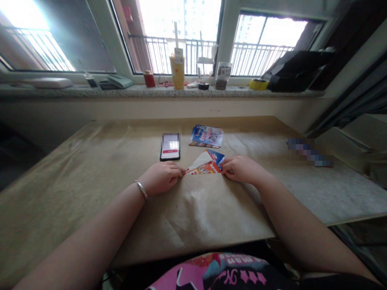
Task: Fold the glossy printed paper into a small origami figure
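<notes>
Left hand and right hand pinch folded leaflet by near corners, table open either side.

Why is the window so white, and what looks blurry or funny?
In the head view, daylight glares through the window, probably too bright for the camera; in the head view, blocky squares cover much of the phone; in the head view, small print on the folded paper is too blurry to read.

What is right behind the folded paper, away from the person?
The folded paper, between the left hand and right hand, has a stack of leaflets behind it. The top leaflet shows; those underneath are mostly covered, so I can't see their pictures.
</notes>
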A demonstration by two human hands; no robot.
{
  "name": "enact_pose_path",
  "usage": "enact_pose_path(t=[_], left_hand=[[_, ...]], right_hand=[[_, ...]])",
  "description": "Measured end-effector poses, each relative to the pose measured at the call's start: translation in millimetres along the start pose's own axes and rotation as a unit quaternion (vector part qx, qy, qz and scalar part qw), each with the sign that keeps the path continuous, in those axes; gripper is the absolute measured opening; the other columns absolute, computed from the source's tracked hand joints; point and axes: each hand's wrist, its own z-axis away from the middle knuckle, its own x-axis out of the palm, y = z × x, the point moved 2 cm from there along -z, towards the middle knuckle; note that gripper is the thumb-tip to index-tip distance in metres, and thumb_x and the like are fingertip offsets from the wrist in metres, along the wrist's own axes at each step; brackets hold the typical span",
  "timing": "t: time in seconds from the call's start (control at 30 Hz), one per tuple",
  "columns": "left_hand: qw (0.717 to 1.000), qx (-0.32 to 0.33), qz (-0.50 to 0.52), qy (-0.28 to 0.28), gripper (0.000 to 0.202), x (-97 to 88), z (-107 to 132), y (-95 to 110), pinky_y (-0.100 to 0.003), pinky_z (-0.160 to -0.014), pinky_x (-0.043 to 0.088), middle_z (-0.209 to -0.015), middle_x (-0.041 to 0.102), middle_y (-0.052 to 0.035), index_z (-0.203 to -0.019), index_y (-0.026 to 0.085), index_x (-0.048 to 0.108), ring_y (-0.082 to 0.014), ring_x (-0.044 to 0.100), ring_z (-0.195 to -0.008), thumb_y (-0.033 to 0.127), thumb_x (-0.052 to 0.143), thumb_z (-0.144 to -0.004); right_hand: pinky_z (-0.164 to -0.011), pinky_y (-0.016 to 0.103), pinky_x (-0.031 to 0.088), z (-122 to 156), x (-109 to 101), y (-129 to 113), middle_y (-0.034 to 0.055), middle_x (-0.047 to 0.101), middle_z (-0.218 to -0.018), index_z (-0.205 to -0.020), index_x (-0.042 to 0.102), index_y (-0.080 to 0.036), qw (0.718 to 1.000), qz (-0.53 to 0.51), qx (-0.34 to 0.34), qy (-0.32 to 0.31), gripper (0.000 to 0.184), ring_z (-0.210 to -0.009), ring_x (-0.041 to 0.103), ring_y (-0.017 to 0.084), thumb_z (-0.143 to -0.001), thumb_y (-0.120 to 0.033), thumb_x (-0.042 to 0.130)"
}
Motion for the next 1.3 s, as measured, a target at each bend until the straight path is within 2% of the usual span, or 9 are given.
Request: enact_pose_path(t=[0.23, 0.47, 0.57, 0.63, 0.7, 0.8, 0.93, 1.13, 1.3], left_hand=[[1.000, 0.008, 0.027, 0.004, 0.028, 2.6, 1, -4, -0.031, -0.091, 0.049, -0.112, 0.067, 0.0008, -0.090, 0.022, 0.068, -0.0166, 0.061, -0.100, 0.010, 0.045, -0.078], [0.998, 0.025, 0.048, 0.021, 0.026, 2.0, 2, -4, -0.031, -0.091, 0.049, -0.117, 0.064, -0.0013, -0.090, 0.020, 0.066, -0.0166, 0.060, -0.103, 0.011, 0.043, -0.079], [0.997, 0.032, 0.056, 0.038, 0.025, 3.5, 2, -5, -0.032, -0.090, 0.049, -0.119, 0.063, -0.0019, -0.089, 0.020, 0.065, -0.0167, 0.059, -0.104, 0.011, 0.043, -0.079], [0.997, 0.030, 0.059, 0.043, 0.026, 5.4, 1, -6, -0.032, -0.090, 0.050, -0.116, 0.064, -0.0029, -0.093, 0.020, 0.064, -0.0169, 0.059, -0.104, 0.011, 0.044, -0.079], [0.997, 0.022, 0.058, 0.046, 0.029, 6.7, 1, -6, -0.031, -0.088, 0.050, -0.111, 0.065, -0.0046, -0.100, 0.020, 0.063, -0.0171, 0.059, -0.100, 0.012, 0.044, -0.080], [0.998, 0.027, 0.044, 0.045, 0.032, 6.7, 0, -4, -0.031, -0.086, 0.050, -0.109, 0.065, -0.0063, -0.109, 0.019, 0.061, -0.0177, 0.059, -0.098, 0.014, 0.044, -0.083], [0.998, 0.051, 0.022, 0.032, 0.030, 6.9, 0, -1, -0.033, -0.092, 0.047, -0.114, 0.063, -0.0045, -0.112, 0.022, 0.060, -0.0183, 0.055, -0.103, 0.019, 0.043, -0.087], [0.998, 0.051, 0.028, 0.040, 0.026, 7.3, 0, -2, -0.032, -0.089, 0.048, -0.111, 0.064, -0.0055, -0.104, 0.020, 0.063, -0.0178, 0.056, -0.101, 0.020, 0.042, -0.089], [0.997, 0.053, 0.047, 0.043, 0.024, 5.3, 0, -2, -0.031, -0.087, 0.049, -0.109, 0.065, -0.0054, -0.097, 0.020, 0.064, -0.0173, 0.057, -0.099, 0.019, 0.041, -0.089]], right_hand=[[-0.069, 0.024, 0.040, 0, -3, -3, 0.0011, 0.070, -0.086, -0.069, 0.068, -0.021, 1.000, -0.005, 0.005, -0.005, 0.021, -0.078, 0.060, 0.014, -0.071, -0.010, 0.051], [-0.067, 0.025, 0.039, 0, -2, -7, 0.0038, 0.067, -0.083, -0.069, 0.062, -0.019, 0.998, 0.027, 0.051, -0.001, 0.016, -0.076, 0.059, 0.016, -0.071, -0.012, 0.048], [-0.069, 0.026, 0.040, -3, 3, -8, 0.0055, 0.066, -0.088, -0.081, 0.062, -0.019, 0.995, 0.033, 0.094, 0.021, 0.014, -0.080, 0.059, 0.018, -0.078, -0.019, 0.048], [-0.073, 0.029, 0.040, -8, 9, -9, 0.0075, 0.064, -0.093, -0.090, 0.060, -0.019, 0.991, 0.033, 0.124, 0.037, 0.019, -0.083, 0.058, 0.020, -0.082, -0.031, 0.049], [-0.080, 0.032, 0.040, -12, 15, -11, 0.0104, 0.062, -0.097, -0.091, 0.059, -0.018, 0.987, 0.046, 0.147, 0.053, 0.022, -0.091, 0.055, 0.023, -0.083, -0.036, 0.049], [-0.085, 0.035, 0.038, -18, 24, -13, 0.0110, 0.059, -0.101, -0.091, 0.058, -0.018, 0.982, 0.030, 0.178, 0.058, 0.021, -0.097, 0.052, 0.024, -0.083, -0.035, 0.049], [-0.088, 0.037, 0.038, -19, 26, -13, 0.0108, 0.058, -0.104, -0.094, 0.058, -0.019, 0.976, 0.010, 0.206, 0.064, 0.020, -0.100, 0.051, 0.026, -0.080, -0.032, 0.052], [-0.085, 0.037, 0.038, -15, 19, -7, 0.0096, 0.059, -0.102, -0.099, 0.059, -0.021, 0.979, 0.001, 0.200, 0.044, 0.024, -0.097, 0.053, 0.026, -0.076, -0.023, 0.052], [-0.084, 0.034, 0.040, -14, 20, -2, 0.0089, 0.060, -0.100, -0.097, 0.059, -0.019, 0.979, -0.016, 0.199, 0.048, 0.026, -0.095, 0.053, 0.024, -0.072, -0.018, 0.051]])
